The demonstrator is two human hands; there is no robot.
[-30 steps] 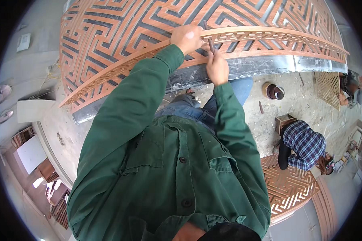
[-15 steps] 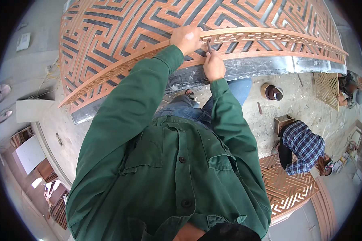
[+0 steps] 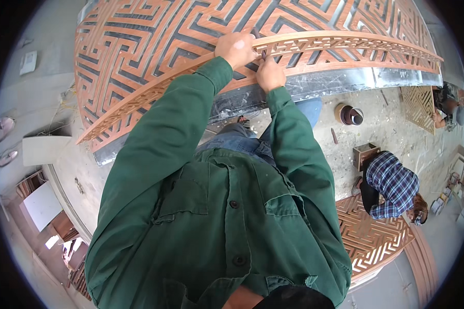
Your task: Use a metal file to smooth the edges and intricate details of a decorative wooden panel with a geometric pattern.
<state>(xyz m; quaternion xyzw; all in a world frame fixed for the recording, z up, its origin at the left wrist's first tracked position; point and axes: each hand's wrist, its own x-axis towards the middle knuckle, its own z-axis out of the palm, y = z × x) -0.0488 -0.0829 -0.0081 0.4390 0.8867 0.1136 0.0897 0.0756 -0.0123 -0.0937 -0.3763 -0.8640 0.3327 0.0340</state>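
Note:
A narrow reddish-wood lattice panel (image 3: 330, 44) stands on edge, running across a larger flat lattice panel (image 3: 154, 31). My left hand (image 3: 236, 50) is closed over the standing panel's top edge, its fingertips partly hidden. Just to its right and nearer to me, my right hand (image 3: 271, 73) pinches a slim dark stick (image 3: 264, 54) against the near face of the standing panel. A dark tip also shows beyond the panel's top edge, beside my left knuckles. What kind of tool the stick is, I cannot make out.
Under the panels is a dark-sided, paint-smeared worktable (image 3: 340, 82). On the floor to the right stand a round tub (image 3: 349, 114) and a wooden box (image 3: 365, 154). A person in a plaid shirt (image 3: 394, 180) bends over another lattice panel (image 3: 371, 237); someone else is farther right.
My right hand has moved forward and slightly left, pushing the stick farther into the standing panel, so less of it shows on my side. My left hand stays on the panel, shifted slightly.

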